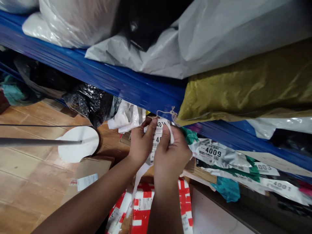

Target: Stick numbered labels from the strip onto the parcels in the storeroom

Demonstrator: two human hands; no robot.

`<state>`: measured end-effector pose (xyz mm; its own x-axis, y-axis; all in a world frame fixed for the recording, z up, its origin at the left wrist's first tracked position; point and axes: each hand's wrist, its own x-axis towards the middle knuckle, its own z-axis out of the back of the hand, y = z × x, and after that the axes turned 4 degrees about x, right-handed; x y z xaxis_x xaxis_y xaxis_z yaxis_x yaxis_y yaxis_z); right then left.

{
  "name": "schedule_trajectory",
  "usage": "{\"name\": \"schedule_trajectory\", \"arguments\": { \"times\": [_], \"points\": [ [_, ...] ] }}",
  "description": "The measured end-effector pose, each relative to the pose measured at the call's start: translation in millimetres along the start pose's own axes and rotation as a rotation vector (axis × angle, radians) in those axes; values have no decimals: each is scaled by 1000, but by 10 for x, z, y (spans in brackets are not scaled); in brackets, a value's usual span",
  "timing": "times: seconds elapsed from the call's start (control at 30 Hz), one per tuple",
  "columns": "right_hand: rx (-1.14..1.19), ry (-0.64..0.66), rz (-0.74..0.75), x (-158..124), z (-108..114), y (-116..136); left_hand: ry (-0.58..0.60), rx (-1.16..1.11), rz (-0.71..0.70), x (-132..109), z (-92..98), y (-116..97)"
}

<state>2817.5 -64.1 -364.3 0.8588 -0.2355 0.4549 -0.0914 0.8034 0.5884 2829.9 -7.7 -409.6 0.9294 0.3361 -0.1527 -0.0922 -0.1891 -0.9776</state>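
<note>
A strip of white number labels (157,138) with black print and barcodes runs between my two hands, under the blue shelf edge. My left hand (142,139) pinches the strip near its upper end with bent fingers. My right hand (170,146) is closed on it too, the thumb pressed on a label. Below my hands the strip's white tail (137,185) hangs down in front of the red and white taped box (143,198). A thin knotted string (173,113) dangles from the shelf edge just above my fingers.
Bags fill the blue shelf (109,81), among them an olive bag (243,87) overhanging its edge. Labelled parcels, one marked 4009 (212,151), lie below on the right. A cardboard box (92,172) and a round white base with a pole (79,151) stand left on the tiled floor.
</note>
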Motion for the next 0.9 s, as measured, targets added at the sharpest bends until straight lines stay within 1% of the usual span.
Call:
{"name": "schedule_trajectory", "arguments": {
  "times": [0.1, 0.17, 0.2, 0.23, 0.3, 0.37, 0.4, 0.47, 0.57, 0.63, 0.7, 0.73, 0.8, 0.83, 0.9],
  "points": [
    [-46, -73, -38, 1, -70, -48, -99, -65, 35, 38, -98, -14],
    [-63, -125, -75, -5, -83, -87, -144, -74, 54, 68, -152, -8],
    [-51, -127, -97, -10, -72, -102, -165, -74, 65, 81, -174, 4],
    [-24, -109, -116, -18, -50, -114, -187, -78, 75, 92, -193, 19],
    [49, -24, -142, -40, 13, -125, -227, -82, 92, 103, -223, 50],
    [93, 53, -176, -77, 77, -135, -238, -71, 76, 103, -251, 69],
    [89, 55, -193, -101, 104, -147, -234, -57, 55, 101, -264, 72],
    [52, -4, -238, -160, 148, -192, -235, -19, 26, 95, -289, 75],
    [-5, -151, -267, -254, 236, -288, -245, 76, -14, 73, -290, 96],
    [-1, -157, -222, -292, 313, -320, -250, 207, -98, 37, -243, 132],
    [47, -68, -87, -287, 370, -296, -250, 359, -267, -9, -152, 184],
    [89, 4, 1, -266, 379, -265, -257, 427, -367, -30, -95, 215],
    [181, 171, 169, -199, 354, -184, -233, 568, -569, -53, 21, 279],
    [211, 252, 221, -162, 323, -145, -216, 634, -645, -53, 71, 308],
    [237, 358, 265, -109, 253, -95, -196, 719, -717, -27, 136, 351]
  ]
}}
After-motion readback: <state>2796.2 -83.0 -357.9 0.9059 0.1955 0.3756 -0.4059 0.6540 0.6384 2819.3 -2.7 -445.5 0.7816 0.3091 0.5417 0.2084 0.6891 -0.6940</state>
